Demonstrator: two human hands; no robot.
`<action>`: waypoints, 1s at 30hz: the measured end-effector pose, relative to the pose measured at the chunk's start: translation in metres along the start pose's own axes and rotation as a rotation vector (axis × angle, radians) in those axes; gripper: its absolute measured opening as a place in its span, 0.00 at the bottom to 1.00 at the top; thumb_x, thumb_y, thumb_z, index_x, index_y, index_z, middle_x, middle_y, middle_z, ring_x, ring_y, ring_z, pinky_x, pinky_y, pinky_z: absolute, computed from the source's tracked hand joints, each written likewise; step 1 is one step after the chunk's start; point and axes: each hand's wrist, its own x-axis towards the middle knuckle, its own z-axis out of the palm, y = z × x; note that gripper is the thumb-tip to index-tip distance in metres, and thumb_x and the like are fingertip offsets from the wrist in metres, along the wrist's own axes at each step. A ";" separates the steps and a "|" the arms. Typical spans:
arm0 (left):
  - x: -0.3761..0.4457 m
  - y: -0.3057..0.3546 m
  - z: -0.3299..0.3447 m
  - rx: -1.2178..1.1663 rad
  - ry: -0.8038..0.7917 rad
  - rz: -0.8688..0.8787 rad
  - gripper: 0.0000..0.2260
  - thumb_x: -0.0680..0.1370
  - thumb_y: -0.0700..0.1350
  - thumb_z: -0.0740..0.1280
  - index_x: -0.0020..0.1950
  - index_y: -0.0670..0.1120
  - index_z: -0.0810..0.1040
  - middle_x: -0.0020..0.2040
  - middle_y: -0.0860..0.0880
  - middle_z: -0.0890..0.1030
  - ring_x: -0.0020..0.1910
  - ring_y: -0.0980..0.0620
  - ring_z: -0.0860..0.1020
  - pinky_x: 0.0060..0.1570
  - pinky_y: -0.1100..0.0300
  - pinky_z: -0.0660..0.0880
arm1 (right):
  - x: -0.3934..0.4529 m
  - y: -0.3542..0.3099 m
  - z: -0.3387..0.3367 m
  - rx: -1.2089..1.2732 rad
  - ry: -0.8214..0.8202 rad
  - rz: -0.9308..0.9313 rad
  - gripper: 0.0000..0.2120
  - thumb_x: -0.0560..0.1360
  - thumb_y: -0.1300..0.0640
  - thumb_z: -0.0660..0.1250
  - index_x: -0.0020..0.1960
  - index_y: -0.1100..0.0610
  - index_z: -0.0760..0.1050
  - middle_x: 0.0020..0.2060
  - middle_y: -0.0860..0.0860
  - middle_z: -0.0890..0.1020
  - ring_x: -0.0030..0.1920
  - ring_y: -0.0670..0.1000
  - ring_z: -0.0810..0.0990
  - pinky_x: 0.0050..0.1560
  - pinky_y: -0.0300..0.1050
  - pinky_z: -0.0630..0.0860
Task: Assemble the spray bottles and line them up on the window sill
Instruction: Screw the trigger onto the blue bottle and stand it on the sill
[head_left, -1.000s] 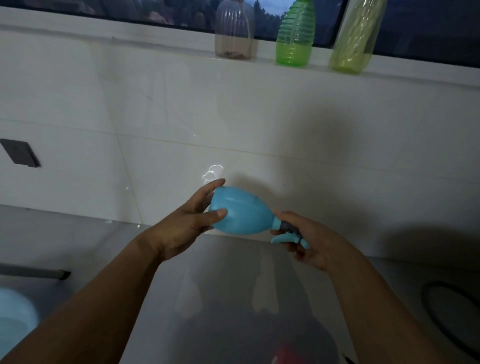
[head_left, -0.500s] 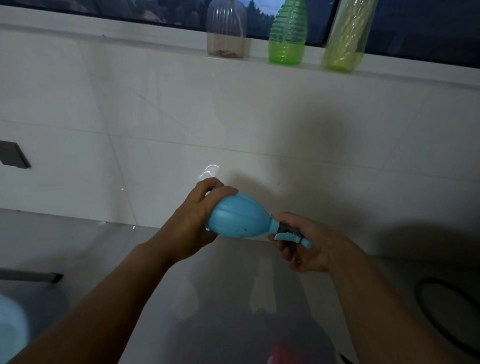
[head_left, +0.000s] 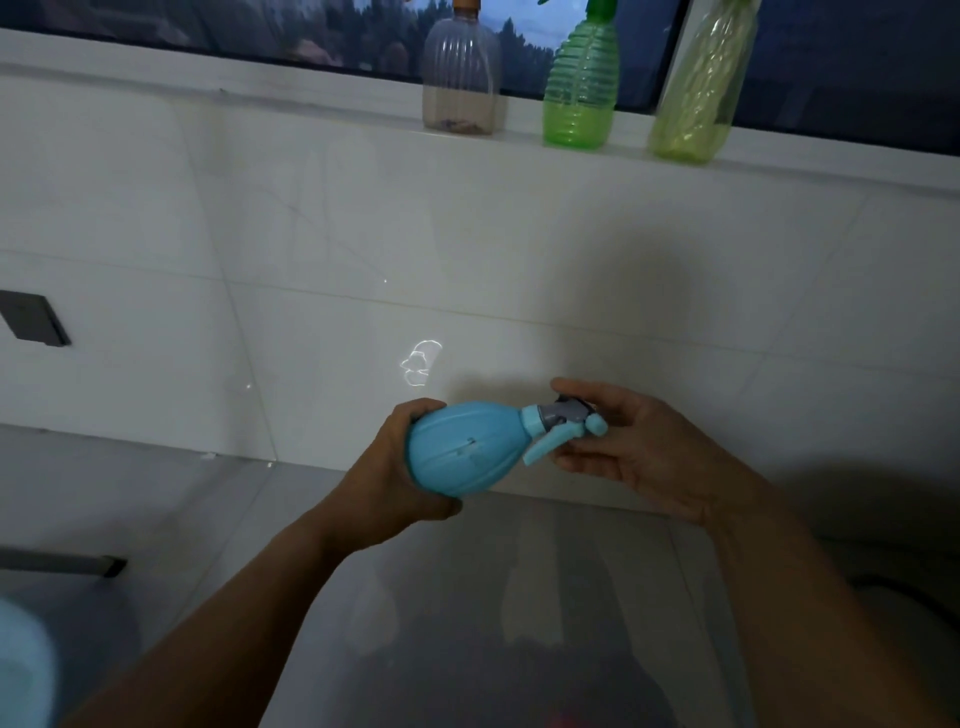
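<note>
Dim white tiled wall, dusk window

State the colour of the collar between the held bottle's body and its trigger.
Grey collar, seen in the head view.

Three bottles in row on window sill, toward its right end: ribbed bottle leftmost, spray-topped bottle middle, tall bottle rightmost, leaning. Tiled wall below sill. Wall plate on wall, far left. Round bottle lying sideways before wall, base in left hand, spray head at right, touching right hand. Hose on floor, far right.
</note>
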 end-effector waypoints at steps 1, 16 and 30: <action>-0.001 0.001 0.000 -0.011 -0.017 -0.002 0.43 0.62 0.38 0.84 0.71 0.50 0.65 0.66 0.51 0.71 0.64 0.56 0.74 0.54 0.55 0.82 | -0.001 0.000 0.000 -0.100 0.009 -0.014 0.19 0.74 0.69 0.70 0.63 0.55 0.79 0.50 0.56 0.86 0.47 0.54 0.86 0.47 0.47 0.84; -0.004 0.031 0.059 -0.078 0.406 -0.049 0.43 0.59 0.46 0.84 0.67 0.52 0.63 0.63 0.51 0.69 0.60 0.53 0.75 0.48 0.52 0.83 | 0.017 -0.002 0.056 -0.167 0.473 -0.095 0.30 0.65 0.45 0.80 0.62 0.55 0.75 0.46 0.51 0.84 0.43 0.47 0.82 0.38 0.41 0.76; 0.065 0.100 0.085 -0.105 0.247 0.075 0.41 0.70 0.44 0.72 0.80 0.52 0.57 0.73 0.56 0.65 0.73 0.58 0.65 0.73 0.54 0.69 | 0.019 -0.018 0.015 -0.296 0.555 -0.351 0.42 0.60 0.48 0.82 0.69 0.39 0.66 0.57 0.43 0.81 0.54 0.47 0.83 0.50 0.52 0.84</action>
